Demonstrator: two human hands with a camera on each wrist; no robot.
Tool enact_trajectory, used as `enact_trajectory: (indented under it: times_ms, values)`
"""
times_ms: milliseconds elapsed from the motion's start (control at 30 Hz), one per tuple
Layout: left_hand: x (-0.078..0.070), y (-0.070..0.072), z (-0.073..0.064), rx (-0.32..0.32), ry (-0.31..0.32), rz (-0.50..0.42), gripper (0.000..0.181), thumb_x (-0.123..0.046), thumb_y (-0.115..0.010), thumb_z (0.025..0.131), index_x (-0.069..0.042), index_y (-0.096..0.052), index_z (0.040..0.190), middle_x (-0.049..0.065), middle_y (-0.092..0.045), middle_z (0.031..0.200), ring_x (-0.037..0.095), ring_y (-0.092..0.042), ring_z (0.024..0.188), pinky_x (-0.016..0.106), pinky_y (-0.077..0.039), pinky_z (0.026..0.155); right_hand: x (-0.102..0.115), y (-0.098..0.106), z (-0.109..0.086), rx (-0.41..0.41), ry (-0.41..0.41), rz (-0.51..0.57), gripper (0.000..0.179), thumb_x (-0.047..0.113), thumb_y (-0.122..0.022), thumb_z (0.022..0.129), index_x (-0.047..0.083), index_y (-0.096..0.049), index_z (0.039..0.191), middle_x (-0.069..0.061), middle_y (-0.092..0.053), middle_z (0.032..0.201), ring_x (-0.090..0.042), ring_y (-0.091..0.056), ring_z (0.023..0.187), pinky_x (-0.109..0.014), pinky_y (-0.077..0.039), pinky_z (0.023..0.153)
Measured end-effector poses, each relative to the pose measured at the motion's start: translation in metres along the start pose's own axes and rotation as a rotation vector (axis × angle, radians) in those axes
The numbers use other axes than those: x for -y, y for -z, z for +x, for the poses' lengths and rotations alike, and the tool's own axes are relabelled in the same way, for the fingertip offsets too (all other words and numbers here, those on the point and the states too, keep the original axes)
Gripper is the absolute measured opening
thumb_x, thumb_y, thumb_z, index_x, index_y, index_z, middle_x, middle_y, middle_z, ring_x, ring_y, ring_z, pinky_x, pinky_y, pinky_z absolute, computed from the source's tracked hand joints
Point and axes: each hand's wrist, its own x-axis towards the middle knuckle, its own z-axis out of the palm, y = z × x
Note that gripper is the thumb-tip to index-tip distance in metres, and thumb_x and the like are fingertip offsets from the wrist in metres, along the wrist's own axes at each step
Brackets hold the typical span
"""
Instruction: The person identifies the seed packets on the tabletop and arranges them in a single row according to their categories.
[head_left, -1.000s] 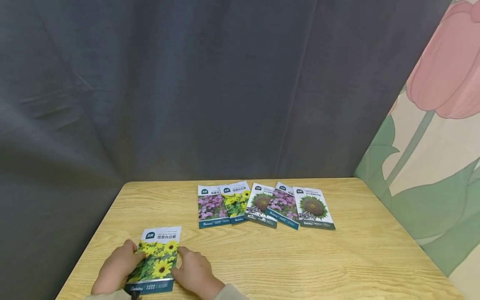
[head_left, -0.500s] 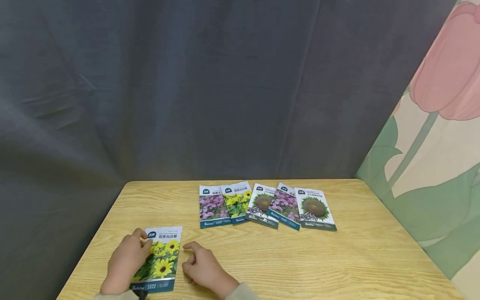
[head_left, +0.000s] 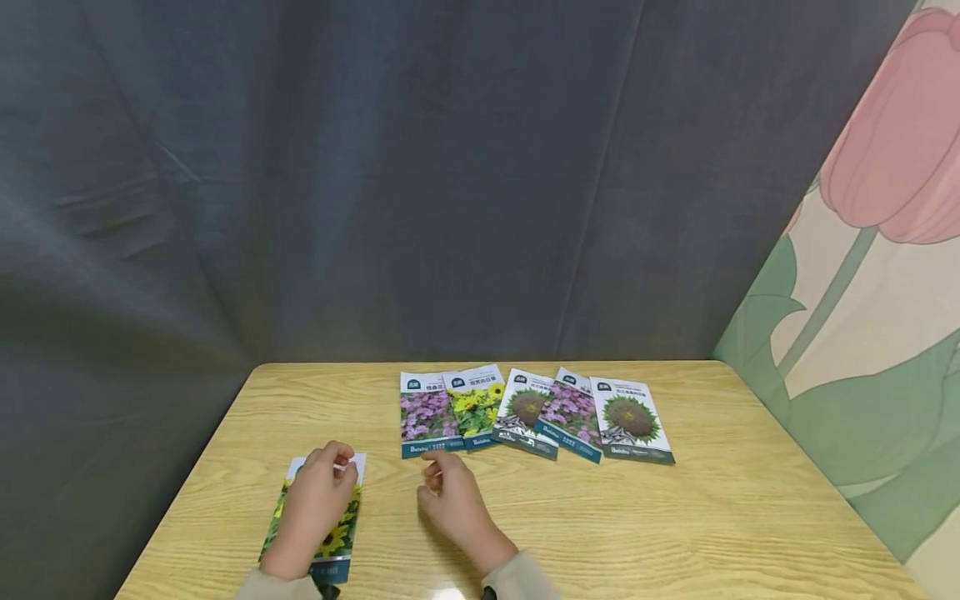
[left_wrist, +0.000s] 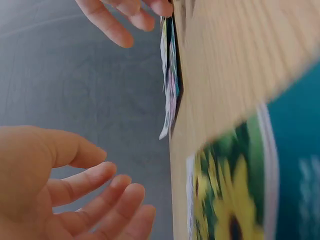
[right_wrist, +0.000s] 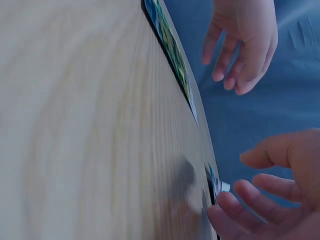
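A seed packet with yellow sunflowers (head_left: 336,546) lies at the front left of the table, possibly with others beneath. Above it hovers my left hand (head_left: 313,504), its fingers loosely bent around nothing; it hides much of the packet. My right hand (head_left: 459,504) is over bare wood to the right, also holding nothing, its fingertips just short of the back row. That row of overlapping packets runs from a purple-flower packet (head_left: 424,417) through a yellow-flower packet (head_left: 477,412), a sunflower-head packet (head_left: 527,408) and another purple packet (head_left: 572,408) to a second sunflower-head packet (head_left: 632,418).
The light wooden table (head_left: 600,525) has its far edge against a dark grey curtain (head_left: 450,183). On the right, a wall with a painted pink tulip (head_left: 892,150) stands beside it.
Both hands have released the front-left packet. The left has lifted and moved forward and right above it; the right has moved right and forward toward the back row. The packets stay put.
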Motion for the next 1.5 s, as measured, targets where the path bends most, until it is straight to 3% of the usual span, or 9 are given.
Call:
enact_trajectory:
  times_ms: [200,400,667,867,1033,1233,1500]
  values:
    - [-0.016,-0.017,0.009,-0.031,-0.066,-0.078,0.029,-0.010,-0.060,0.100,0.002,-0.061,0.126,0.020,-0.059,0.123,0.034,-0.063,0.104,0.042,-0.056,0.071,-0.011,0.016,0.005,-0.083,0.017,-0.112,0.044,-0.007,-0.071,0.083,-0.006,-0.060,0.125,-0.014,-0.058,0.105,-0.034,-0.061,0.096,-0.040,-0.055,0.080]
    - [-0.026,-0.042,0.026,-0.061,-0.124,-0.118,0.032,-0.006,-0.061,0.098,0.000,-0.060,0.128,0.021,-0.057,0.128,0.033,-0.062,0.107,0.045,-0.056,0.078,-0.024,0.028,0.014,-0.162,0.033,-0.208,0.045,-0.007,-0.073,0.082,-0.007,-0.061,0.126,-0.020,-0.060,0.114,-0.038,-0.061,0.102,-0.049,-0.054,0.086]
    - [-0.042,-0.067,0.047,0.005,-0.159,-0.222,0.038,-0.002,-0.060,0.095,0.005,-0.057,0.132,0.025,-0.056,0.127,0.037,-0.062,0.110,0.047,-0.056,0.085,-0.040,0.039,0.025,-0.206,-0.022,-0.274,0.044,-0.003,-0.074,0.084,-0.008,-0.062,0.126,-0.025,-0.060,0.121,-0.042,-0.059,0.113,-0.054,-0.053,0.093]
    - [-0.053,-0.087,0.060,0.095,-0.101,-0.426,0.040,0.002,-0.059,0.094,0.013,-0.054,0.132,0.030,-0.055,0.130,0.042,-0.060,0.118,0.048,-0.054,0.097,-0.045,0.042,0.028,-0.243,-0.044,-0.280,0.041,-0.005,-0.076,0.080,-0.010,-0.065,0.119,-0.025,-0.061,0.115,-0.043,-0.058,0.109,-0.054,-0.053,0.091]
    - [-0.061,-0.092,0.066,0.156,-0.024,-0.545,0.043,-0.004,-0.053,0.100,0.012,-0.048,0.140,0.031,-0.053,0.138,0.045,-0.055,0.127,0.050,-0.051,0.101,-0.044,0.043,0.031,-0.240,-0.030,-0.299,0.039,-0.006,-0.076,0.079,-0.010,-0.066,0.117,-0.024,-0.061,0.111,-0.041,-0.059,0.106,-0.054,-0.053,0.091]
    - [-0.069,-0.099,0.074,0.203,0.042,-0.585,0.046,-0.008,-0.052,0.102,0.013,-0.046,0.143,0.032,-0.051,0.140,0.046,-0.051,0.130,0.053,-0.047,0.105,-0.044,0.043,0.032,-0.259,0.003,-0.367,0.036,-0.005,-0.078,0.078,-0.009,-0.069,0.112,-0.022,-0.063,0.104,-0.039,-0.062,0.099,-0.051,-0.055,0.087]
    - [-0.077,-0.106,0.082,0.259,0.134,-0.666,0.053,-0.012,-0.051,0.098,0.009,-0.045,0.146,0.028,-0.047,0.149,0.043,-0.049,0.133,0.055,-0.045,0.107,-0.045,0.043,0.036,-0.252,-0.016,-0.447,0.035,-0.003,-0.079,0.078,-0.009,-0.070,0.112,-0.024,-0.066,0.108,-0.044,-0.061,0.106,-0.054,-0.053,0.093]
